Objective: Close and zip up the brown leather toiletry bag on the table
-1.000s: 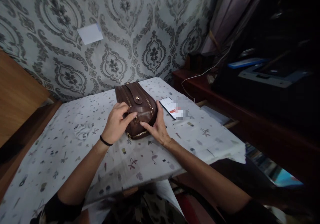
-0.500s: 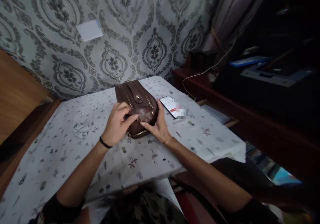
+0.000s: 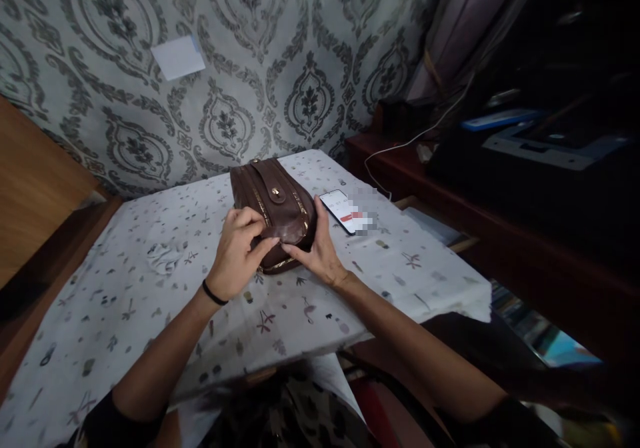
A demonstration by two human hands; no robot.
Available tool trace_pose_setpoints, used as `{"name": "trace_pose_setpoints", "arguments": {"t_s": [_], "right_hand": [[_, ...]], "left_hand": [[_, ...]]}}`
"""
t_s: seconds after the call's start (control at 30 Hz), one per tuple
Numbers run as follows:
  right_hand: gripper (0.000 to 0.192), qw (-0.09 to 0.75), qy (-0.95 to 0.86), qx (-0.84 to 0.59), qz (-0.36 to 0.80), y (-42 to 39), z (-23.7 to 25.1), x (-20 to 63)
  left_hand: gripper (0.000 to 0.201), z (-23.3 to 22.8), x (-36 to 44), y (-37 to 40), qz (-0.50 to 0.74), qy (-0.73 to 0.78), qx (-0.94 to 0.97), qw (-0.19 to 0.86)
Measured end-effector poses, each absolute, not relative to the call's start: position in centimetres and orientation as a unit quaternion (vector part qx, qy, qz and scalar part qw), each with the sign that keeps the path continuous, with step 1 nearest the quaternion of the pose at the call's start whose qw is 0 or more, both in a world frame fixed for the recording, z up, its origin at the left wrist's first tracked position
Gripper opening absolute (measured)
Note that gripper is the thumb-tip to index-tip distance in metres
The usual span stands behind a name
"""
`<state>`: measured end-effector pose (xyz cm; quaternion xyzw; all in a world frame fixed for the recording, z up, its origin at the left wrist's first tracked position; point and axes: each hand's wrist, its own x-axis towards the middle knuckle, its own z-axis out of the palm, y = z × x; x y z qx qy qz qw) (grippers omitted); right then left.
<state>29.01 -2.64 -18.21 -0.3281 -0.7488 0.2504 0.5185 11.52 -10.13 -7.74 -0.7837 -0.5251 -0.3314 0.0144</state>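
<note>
A brown leather pouch (image 3: 275,198) with gold zips and a snap stud lies on a table under a white cloth with small prints (image 3: 165,281). My left hand (image 3: 239,251), a black band on its wrist, pinches the pouch's near end between thumb and fingers. My right hand (image 3: 317,248) lies against the pouch's near right side, thumb touching the left thumb and fingers cupped round the side.
A lit phone (image 3: 340,209) lies face up on the cloth just right of the pouch. A dark wooden shelf (image 3: 450,201) with a white cable and dark devices runs along the right. Patterned wallpaper with a white note (image 3: 177,58) is behind.
Both hands have stayed on the pouch's near end; the flap the left fingers lifted half a second ago is pressed down again. The view shifted slightly.
</note>
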Motion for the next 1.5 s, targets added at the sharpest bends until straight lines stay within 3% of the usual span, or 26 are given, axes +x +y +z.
{"name": "trace_pose_setpoints", "arguments": {"t_s": [0.63,0.9,1.03,1.13,1.23,1.5], "right_hand": [[0.112,0.543,-0.74,-0.33,0.22,-1.9,-19.6,28.5],[0.113,0.535,-0.743,-0.323,0.241,-2.2,-18.8,29.1],[0.096,0.518,-0.738,-0.303,0.31,-2.7,-18.2,30.2],[0.079,0.525,-0.713,-0.307,0.349,-2.9,-18.3,30.6],[0.075,0.539,-0.706,-0.308,0.341,-2.8,-18.5,30.4],[0.073,0.543,-0.707,-0.317,0.323,-2.8,-18.6,30.2]], "left_hand": [[0.017,-8.9,12.6,-11.6,-0.262,-0.503,-0.816,0.112],[0.013,-9.6,12.7,-11.7,-0.292,-0.511,-0.8,0.118],[0.009,-8.5,13.6,-11.6,-0.284,-0.557,-0.771,0.118],[0.025,-7.2,14.7,-10.9,-0.283,-0.568,-0.764,0.115],[0.034,-6.2,15.8,-9.5,-0.255,-0.55,-0.789,0.101],[0.006,-5.4,17.1,-5.7,-0.183,-0.548,-0.808,0.118]]}}
